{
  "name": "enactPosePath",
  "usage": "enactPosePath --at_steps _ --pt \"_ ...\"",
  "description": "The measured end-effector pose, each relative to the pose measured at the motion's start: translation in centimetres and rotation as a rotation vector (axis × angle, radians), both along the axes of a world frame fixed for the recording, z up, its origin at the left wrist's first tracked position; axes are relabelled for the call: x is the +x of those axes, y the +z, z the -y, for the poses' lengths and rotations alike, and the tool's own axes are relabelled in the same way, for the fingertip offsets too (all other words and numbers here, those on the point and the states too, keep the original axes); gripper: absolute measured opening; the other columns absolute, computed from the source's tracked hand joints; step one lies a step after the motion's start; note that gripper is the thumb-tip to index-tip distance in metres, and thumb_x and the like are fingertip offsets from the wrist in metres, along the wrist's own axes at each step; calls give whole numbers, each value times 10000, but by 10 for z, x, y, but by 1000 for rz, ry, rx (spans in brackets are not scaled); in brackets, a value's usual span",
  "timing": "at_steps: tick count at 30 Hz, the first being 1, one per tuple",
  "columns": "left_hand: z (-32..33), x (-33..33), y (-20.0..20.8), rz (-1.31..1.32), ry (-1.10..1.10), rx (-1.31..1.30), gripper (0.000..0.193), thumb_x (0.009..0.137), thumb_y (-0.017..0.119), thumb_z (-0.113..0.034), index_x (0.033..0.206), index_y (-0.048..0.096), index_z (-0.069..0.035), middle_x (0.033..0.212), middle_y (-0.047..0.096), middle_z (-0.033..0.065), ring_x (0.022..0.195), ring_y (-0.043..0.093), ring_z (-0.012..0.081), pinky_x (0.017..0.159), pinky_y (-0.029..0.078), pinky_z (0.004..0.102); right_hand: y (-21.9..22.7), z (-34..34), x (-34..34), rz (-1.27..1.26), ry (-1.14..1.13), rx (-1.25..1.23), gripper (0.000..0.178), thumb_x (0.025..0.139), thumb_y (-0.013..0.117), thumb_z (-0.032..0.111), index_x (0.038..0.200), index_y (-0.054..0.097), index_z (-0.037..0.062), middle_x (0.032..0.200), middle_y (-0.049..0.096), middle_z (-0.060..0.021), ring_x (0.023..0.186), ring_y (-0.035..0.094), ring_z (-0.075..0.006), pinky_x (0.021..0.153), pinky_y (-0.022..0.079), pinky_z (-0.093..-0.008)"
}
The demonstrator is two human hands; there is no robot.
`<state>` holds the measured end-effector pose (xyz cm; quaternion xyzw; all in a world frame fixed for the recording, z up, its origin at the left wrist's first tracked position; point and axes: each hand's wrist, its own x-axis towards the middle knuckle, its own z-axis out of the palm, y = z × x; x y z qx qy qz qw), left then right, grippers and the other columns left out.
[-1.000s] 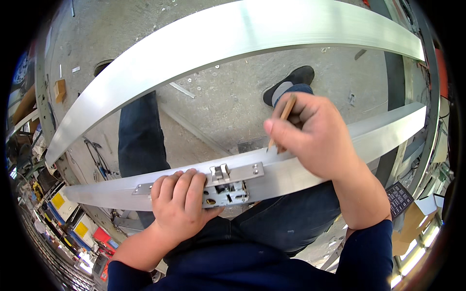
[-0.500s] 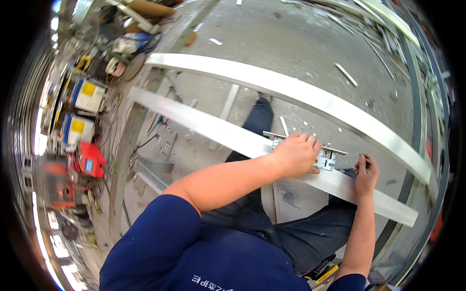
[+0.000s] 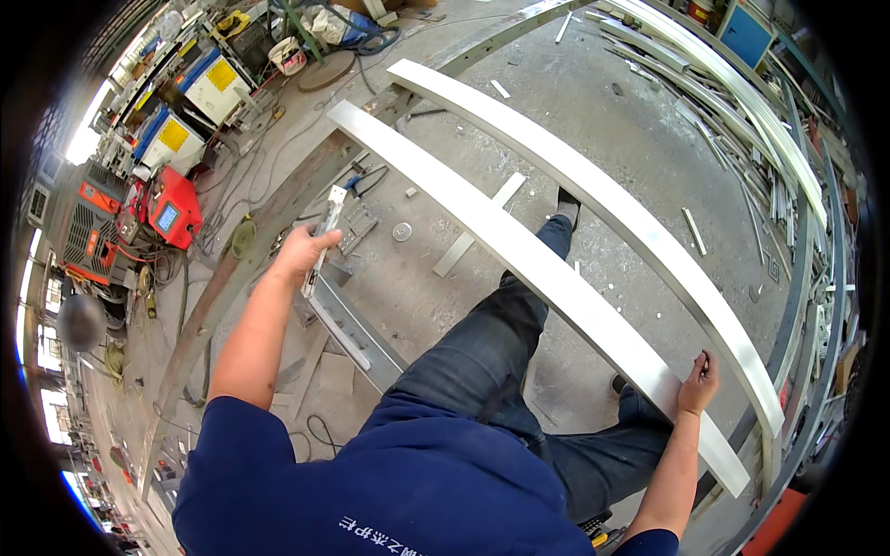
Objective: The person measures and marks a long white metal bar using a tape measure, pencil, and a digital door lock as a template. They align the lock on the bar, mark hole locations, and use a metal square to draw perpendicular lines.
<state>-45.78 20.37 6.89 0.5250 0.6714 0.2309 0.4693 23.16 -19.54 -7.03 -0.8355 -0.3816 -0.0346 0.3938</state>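
Note:
My left hand (image 3: 304, 252) is closed around a narrow silvery metal bracket (image 3: 331, 206), out at the left over a rail of the work frame. Part of the bracket is hidden by the fingers. My right hand (image 3: 699, 384) rests by the near long white metal bar (image 3: 482, 218), close to its right end. Its fingers are curled together, and anything in them is too small to make out. Beyond lies a second white metal bar (image 3: 593, 181), roughly alongside the first.
A steel frame rail (image 3: 269, 204) carries the bars' left ends. Red welding machine (image 3: 173, 211) and cables stand at the left. Under the left arm is an angled metal piece (image 3: 348, 329). Offcuts and long metal strips (image 3: 714, 130) lie on the floor at the far right.
My left hand has lifted the metal bracket off the near white bar and carried it left. The right hand stays near the bar's right end. The view has turned.

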Motion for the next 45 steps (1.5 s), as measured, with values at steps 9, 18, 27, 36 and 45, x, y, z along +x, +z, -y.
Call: enactPosePath --at_steps 9,18,27,36,45 --pt "-19 -113 -74 -649 -99 155 755 745 897 -241 1371 574 31 1266 691 231 1169 668 364 1003 510 414 22 91 -77 -98 -127 212 269 1095 563 143 1296 650 -13 1130 713 -107 1025 687 -170 939 558 -319" --pt "-1 -75 -113 -1023 -1213 135 720 718 870 -139 1380 586 -138 1309 645 63 1303 558 286 1158 390 411 31 140 -125 -48 -175 23 260 1094 561 129 1278 641 -36 1113 720 -129 1031 680 -188 942 534 -315" --pt "4 -87 -144 -1053 -1449 47 558 775 716 -51 1320 630 -129 1232 661 67 1232 591 292 1094 438 403 32 128 -135 -66 -205 -39 263 1095 564 146 1260 650 -39 1101 728 -117 1008 686 -173 937 530 -309" --pt "11 -90 -136 -1073 -1453 15 580 757 725 -31 1321 624 -122 1285 657 78 1264 589 281 1110 436 393 28 127 -131 -77 -208 -71 276 1095 570 165 1260 653 -40 1095 728 -120 1012 682 -179 930 523 -305" --pt "5 -89 -143 -1143 -1489 54 528 804 707 -107 1328 646 -138 1317 648 65 1304 566 264 1147 399 464 30 124 -133 -70 -224 -86 274 1094 571 168 1255 654 -37 1094 729 -126 1007 687 -185 926 525 -304"
